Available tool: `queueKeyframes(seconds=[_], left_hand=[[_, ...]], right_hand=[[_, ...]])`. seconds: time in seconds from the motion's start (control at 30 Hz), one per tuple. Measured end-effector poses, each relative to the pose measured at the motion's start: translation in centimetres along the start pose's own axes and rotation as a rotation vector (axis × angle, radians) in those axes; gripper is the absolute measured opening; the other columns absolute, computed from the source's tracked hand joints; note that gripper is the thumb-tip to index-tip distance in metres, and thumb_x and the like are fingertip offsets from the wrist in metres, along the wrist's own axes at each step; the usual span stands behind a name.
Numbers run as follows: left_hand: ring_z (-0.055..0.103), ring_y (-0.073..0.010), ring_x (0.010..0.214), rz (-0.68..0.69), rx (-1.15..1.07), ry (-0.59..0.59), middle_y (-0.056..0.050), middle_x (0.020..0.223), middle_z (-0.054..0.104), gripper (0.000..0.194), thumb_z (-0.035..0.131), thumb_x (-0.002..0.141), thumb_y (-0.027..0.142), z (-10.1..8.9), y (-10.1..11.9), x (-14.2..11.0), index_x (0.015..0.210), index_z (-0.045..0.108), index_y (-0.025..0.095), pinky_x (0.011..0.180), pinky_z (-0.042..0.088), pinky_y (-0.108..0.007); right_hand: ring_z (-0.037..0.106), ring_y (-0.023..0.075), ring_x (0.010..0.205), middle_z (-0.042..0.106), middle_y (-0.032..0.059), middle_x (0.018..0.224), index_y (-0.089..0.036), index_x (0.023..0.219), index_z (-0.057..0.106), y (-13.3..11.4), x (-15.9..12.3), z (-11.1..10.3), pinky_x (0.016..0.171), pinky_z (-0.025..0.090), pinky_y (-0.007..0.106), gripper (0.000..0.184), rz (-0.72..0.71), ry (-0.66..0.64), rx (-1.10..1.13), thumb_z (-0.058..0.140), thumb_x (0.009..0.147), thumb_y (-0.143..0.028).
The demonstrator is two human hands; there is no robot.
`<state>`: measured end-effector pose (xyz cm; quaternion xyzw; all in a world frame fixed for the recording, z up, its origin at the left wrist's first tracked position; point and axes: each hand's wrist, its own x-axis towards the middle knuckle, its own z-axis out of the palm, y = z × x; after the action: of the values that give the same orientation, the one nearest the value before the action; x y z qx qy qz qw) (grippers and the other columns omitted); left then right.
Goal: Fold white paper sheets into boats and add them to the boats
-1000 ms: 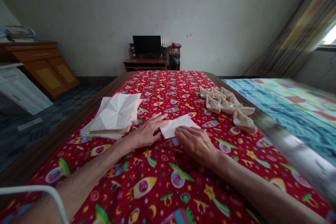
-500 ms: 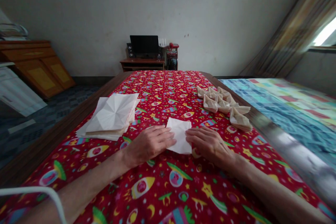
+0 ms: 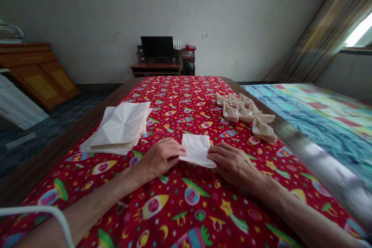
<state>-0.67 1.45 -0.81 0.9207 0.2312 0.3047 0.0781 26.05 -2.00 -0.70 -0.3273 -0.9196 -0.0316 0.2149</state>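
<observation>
A folded sheet of white paper (image 3: 196,148) lies between my hands, its near edge lifted off the cloth. My left hand (image 3: 164,157) pinches the paper's left near corner, thumb below and fingers on top. On the other side my right hand (image 3: 231,162) grips the right edge with its fingers closed. To the left rests a stack of creased white paper sheets (image 3: 122,124), the top one marked with radiating folds. Several folded paper boat-like shapes (image 3: 245,112) stand grouped at the right, one of them nearest me (image 3: 263,128).
A red patterned cloth (image 3: 186,193) covers the brown table (image 3: 308,155). A white cable or tube (image 3: 37,210) crosses the lower left corner. Farther off are a monitor (image 3: 157,47) on a desk, a wooden cabinet (image 3: 37,73) and a bed (image 3: 305,112) on the right.
My fingers, which lay flatter over the paper's sides, now grip its near corners. The near edge has risen and the paper looks shorter front to back. The whole view has shifted slightly.
</observation>
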Motion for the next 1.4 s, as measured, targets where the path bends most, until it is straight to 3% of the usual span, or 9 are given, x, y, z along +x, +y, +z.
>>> queueKeyframes(seconds=[0.13,0.33,0.57,0.83,1.13,1.3,1.4], left_hand=[[0.062,-0.0163,0.085,-0.063,-0.038,0.032,-0.004,0.09,0.071,0.016,0.052,0.089,0.019,0.3,0.0,0.0,0.089,0.068,0.019,0.079,0.049,-0.03],[0.06,-0.0139,0.073,-0.33,-0.073,0.06,-0.002,0.077,0.066,0.019,0.056,0.087,0.024,1.0,-0.1,0.3,0.072,0.065,0.017,0.069,0.046,-0.024],[0.055,-0.0137,0.071,-0.495,0.024,0.028,0.0,0.073,0.059,0.026,0.05,0.09,0.029,2.0,-0.6,0.8,0.068,0.06,0.017,0.067,0.042,-0.025],[0.053,-0.0153,0.08,-0.509,0.166,0.038,-0.002,0.081,0.056,0.032,0.051,0.09,0.031,2.0,0.1,1.7,0.062,0.059,0.017,0.074,0.041,-0.028],[0.054,-0.0146,0.073,-0.551,0.302,-0.029,-0.001,0.078,0.057,0.033,0.05,0.089,0.031,1.8,0.5,2.6,0.061,0.057,0.017,0.066,0.04,-0.028],[0.054,-0.0158,0.072,-0.524,0.326,0.013,-0.001,0.075,0.055,0.029,0.051,0.087,0.028,2.2,0.1,2.4,0.06,0.051,0.018,0.068,0.043,-0.029],[0.056,-0.0191,0.08,-0.523,0.327,0.104,-0.004,0.082,0.056,0.013,0.05,0.086,0.026,2.4,-0.1,2.2,0.077,0.054,0.018,0.073,0.047,-0.032]], right_hand=[[0.057,0.0179,0.085,0.064,0.0079,0.093,-0.017,0.087,0.064,0.0,-0.1,0.3,0.07,0.045,0.028,0.019,0.111,0.025,0.082,0.045,0.089,-0.017],[0.055,0.0123,0.067,0.062,0.0015,0.075,-0.019,0.077,0.063,-0.1,0.5,0.4,0.059,0.038,0.022,0.019,0.407,0.04,0.244,0.049,0.089,-0.026],[0.052,0.0116,0.056,0.058,-0.0011,0.06,-0.019,0.069,0.06,0.3,1.2,1.5,0.055,0.029,0.024,0.028,0.635,-0.003,0.088,0.05,0.088,-0.037],[0.052,0.0123,0.057,0.06,0.001,0.061,-0.018,0.066,0.059,-0.3,1.9,0.9,0.055,0.026,0.025,0.033,0.668,-0.105,-0.041,0.048,0.09,-0.038],[0.058,0.0143,0.061,0.064,0.0032,0.065,-0.019,0.069,0.06,-0.8,2.4,1.1,0.055,0.022,0.028,0.033,0.632,-0.11,-0.232,0.042,0.093,-0.033],[0.059,0.0159,0.062,0.065,0.004,0.066,-0.02,0.072,0.062,-0.9,2.7,1.1,0.054,0.02,0.03,0.034,0.639,-0.156,-0.276,0.04,0.094,-0.033],[0.058,0.0162,0.059,0.064,0.0045,0.065,-0.02,0.072,0.062,-1.0,3.0,1.0,0.053,0.019,0.03,0.035,0.655,-0.202,-0.282,0.038,0.094,-0.033]])
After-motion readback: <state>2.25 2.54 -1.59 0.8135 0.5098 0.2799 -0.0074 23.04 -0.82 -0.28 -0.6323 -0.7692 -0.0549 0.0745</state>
